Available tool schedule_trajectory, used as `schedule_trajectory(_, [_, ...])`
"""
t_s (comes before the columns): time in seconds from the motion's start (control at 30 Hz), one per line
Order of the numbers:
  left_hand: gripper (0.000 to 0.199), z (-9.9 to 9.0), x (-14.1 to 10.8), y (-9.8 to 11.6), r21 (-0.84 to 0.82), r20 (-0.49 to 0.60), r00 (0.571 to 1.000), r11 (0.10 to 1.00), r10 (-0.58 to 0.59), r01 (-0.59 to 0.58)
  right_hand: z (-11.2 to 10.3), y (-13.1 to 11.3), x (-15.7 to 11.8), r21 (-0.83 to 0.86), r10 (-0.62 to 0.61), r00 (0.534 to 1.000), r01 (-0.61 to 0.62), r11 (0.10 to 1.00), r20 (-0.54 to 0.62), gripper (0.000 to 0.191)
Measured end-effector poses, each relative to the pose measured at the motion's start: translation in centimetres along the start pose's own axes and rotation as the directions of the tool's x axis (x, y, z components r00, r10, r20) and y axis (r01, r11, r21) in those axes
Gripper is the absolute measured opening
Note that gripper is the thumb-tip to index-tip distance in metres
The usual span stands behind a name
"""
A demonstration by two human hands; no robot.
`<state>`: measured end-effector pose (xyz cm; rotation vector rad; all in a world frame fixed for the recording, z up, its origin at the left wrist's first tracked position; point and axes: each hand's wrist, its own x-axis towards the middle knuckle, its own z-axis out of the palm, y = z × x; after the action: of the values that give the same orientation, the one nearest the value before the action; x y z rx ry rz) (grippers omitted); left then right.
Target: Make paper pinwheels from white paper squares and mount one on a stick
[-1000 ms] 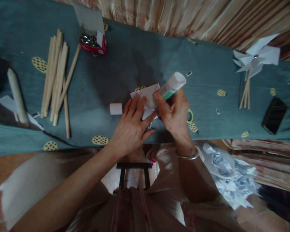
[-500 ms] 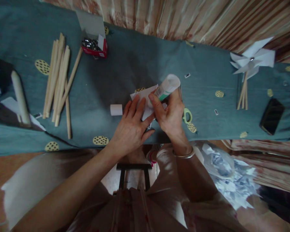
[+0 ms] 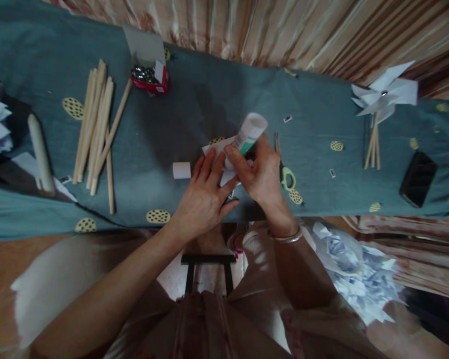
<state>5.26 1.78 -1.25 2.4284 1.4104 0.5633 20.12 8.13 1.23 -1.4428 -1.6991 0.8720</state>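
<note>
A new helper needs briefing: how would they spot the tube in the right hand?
Over the teal-covered table, find the right hand, the one with a bracelet at its wrist. Its fingers grip a white tube, tilted over white paper. Unlike the shorter, plain white cylinder lying by the left hand, it carries a green band.

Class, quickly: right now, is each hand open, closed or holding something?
Left hand: open, laid over the paper.
Right hand: closed, holding the glue stick.
</note>
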Motion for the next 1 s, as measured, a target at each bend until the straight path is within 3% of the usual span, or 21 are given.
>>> schedule_trajectory(0.17, [0.053,0.3,-0.2,-0.5,0.009,-0.016,1.000,1.000,0.015,-0.015,-0.8,0.3,-0.2,0.039,0.016,0.991,-0.011,0.999,-0.136,0.030])
schedule_trajectory(0.3, [0.054,0.5,-0.3,-0.7,-0.008,-0.053,0.998,0.999,0.038,-0.039,-2.5,1.3,0.1,0.346,0.145,0.946,-0.038,0.938,-0.290,0.034])
schedule_trajectory(0.4, [0.055,0.1,-0.4,-0.5,-0.049,-0.088,0.991,0.993,0.103,-0.107,-3.8,1.7,0.3,0.505,0.225,0.939,-0.067,0.861,-0.259,0.040])
schedule_trajectory(0.53, [0.058,-1.7,-0.5,-1.0,-0.079,-0.155,0.977,0.984,0.144,-0.158,-4.5,1.5,-0.1,0.576,0.270,0.949,-0.131,0.807,-0.162,0.046])
schedule_trajectory(0.7, [0.064,-4.0,-0.9,-3.9,-0.028,-0.241,0.970,1.000,-0.012,0.005,-4.6,0.8,-0.7,0.557,0.267,0.956,-0.155,0.816,-0.125,0.045])
schedule_trajectory(0.83, [0.051,-4.3,-1.5,-5.8,0.005,-0.199,0.968,0.987,-0.156,0.160,-4.6,0.1,-0.9,0.546,0.265,0.958,-0.167,0.821,-0.106,0.043])
schedule_trajectory(1.0, [0.032,-4.3,-1.4,-6.3,-0.015,-0.134,0.971,0.980,-0.197,0.196,-4.3,-0.7,-1.1,0.541,0.250,0.965,-0.168,0.824,-0.080,0.044])
